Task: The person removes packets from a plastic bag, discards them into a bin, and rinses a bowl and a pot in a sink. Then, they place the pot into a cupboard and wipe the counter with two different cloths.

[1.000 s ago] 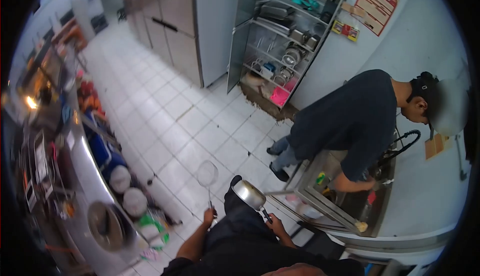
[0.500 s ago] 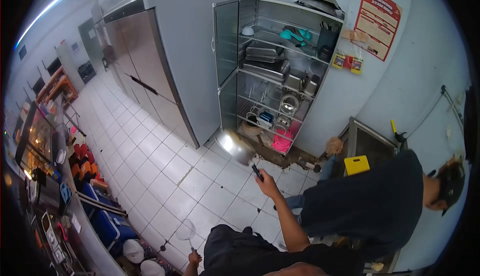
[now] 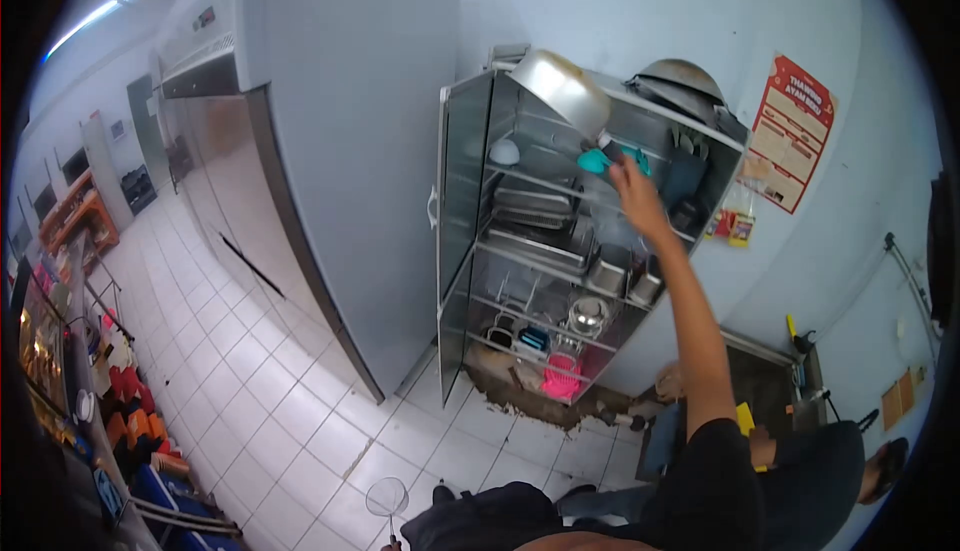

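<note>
My right hand [image 3: 632,189] grips the dark handle of a silver saucepan [image 3: 562,89], raised in front of the top of the open cabinet [image 3: 468,221]. The pan overlaps the cabinet's upper edge in this view. Low at the bottom edge, my left hand [image 3: 394,545] is closed on the handle of a round wire-mesh skimmer [image 3: 386,496], which hangs over the floor tiles; most of that hand is cut off. Beside my right hand, turquoise utensils [image 3: 594,161] lie on the top shelf. Dark woks [image 3: 680,81] rest on the cabinet's roof at right.
Metal trays [image 3: 540,221], steel containers [image 3: 608,269] and a pink basket [image 3: 562,376] fill lower shelves. A tall fridge [image 3: 350,151] stands left of the cabinet. At the lower right a person in dark clothes [image 3: 815,476] bends near a sink [image 3: 765,376].
My right hand has lifted the saucepan from above the floor up to the cabinet top. My left hand still holds the skimmer low. I have come closer to the cabinet, and the other person bends lower.
</note>
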A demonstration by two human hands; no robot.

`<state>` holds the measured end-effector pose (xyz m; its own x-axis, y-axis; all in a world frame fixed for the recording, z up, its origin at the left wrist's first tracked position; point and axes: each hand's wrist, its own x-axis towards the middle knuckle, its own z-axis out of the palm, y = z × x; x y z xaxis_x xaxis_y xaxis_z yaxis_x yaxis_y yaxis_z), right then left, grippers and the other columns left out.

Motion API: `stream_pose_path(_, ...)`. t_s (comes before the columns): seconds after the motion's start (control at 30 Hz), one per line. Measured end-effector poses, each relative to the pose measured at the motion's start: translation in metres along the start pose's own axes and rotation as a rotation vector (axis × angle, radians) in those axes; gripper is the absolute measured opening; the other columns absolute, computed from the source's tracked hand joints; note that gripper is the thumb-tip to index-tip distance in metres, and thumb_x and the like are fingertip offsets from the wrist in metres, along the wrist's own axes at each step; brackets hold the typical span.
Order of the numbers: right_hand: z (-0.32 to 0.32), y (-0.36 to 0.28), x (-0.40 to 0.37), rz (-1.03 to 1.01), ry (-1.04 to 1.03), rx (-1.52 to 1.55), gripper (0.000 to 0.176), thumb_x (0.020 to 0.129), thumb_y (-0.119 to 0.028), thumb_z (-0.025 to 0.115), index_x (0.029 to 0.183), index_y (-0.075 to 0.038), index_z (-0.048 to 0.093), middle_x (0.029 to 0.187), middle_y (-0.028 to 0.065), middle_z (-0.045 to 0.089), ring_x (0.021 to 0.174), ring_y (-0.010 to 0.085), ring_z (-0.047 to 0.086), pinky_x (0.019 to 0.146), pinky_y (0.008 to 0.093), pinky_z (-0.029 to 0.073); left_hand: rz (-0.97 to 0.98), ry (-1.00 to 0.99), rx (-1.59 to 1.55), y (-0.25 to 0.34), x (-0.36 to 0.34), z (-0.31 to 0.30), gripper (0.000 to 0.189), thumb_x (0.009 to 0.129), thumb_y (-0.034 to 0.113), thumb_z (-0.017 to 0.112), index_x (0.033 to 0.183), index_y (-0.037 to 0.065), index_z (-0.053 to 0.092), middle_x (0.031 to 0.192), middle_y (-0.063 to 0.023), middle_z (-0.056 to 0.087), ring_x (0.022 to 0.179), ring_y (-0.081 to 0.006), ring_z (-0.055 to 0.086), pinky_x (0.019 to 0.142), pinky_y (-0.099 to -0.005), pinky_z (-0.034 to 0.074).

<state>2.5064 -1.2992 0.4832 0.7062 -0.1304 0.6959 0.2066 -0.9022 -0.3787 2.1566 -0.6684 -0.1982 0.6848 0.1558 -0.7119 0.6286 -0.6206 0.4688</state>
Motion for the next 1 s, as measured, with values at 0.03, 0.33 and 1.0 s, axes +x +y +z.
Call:
stream_pose_path(0.03, -0.014, 0.004, 0.043, -0.006, 0.023, -0.043, 0.036, 0.099, -0.034, 0.046, 0.115, -0.002, 0.047, 0.088, 0.0264, 0.061, 0.082, 0.0441, 0.059, 0.066, 0.0467, 0.045, 0.034, -0.01, 0.035, 0.019, 0.023, -0.011, 0.049, 0.088, 0.043, 0.053, 0.075, -0.002, 0.064, 0.067, -0.0144, 0.064, 0.063, -0.0286, 0.064, 0.062, -0.0424, 0.05)
stream_pose_path(0.33, -0.028, 0.104, 0.279, -0.019, -0.067, -0.627, 0.03, 0.099, -0.032, 0.042, 0.107, -0.004, 0.048, 0.096, 0.0242, 0.063, 0.092, 0.0442, 0.06, 0.076, 0.0542, 0.046, 0.239, -0.059, 0.195, 0.183, 0.138, -0.033, 0.06, 0.087, 0.054, 0.05, 0.08, -0.003, 0.068, 0.073, -0.0183, 0.068, 0.078, -0.0307, 0.068, 0.076, -0.0413, 0.05)
stream_pose_path(1.0, -0.271, 0.257, 0.34, 0.007, -0.072, -0.987, 0.037, 0.1, -0.038, 0.034, 0.101, -0.006, 0.051, 0.091, 0.0243, 0.063, 0.085, 0.0444, 0.06, 0.074, 0.0524, 0.045, 0.415, -0.354, 0.114, 0.433, 0.139, 0.012, 0.062, 0.09, 0.057, 0.047, 0.081, -0.001, 0.066, 0.073, -0.0159, 0.067, 0.074, -0.028, 0.065, 0.073, -0.0383, 0.049)
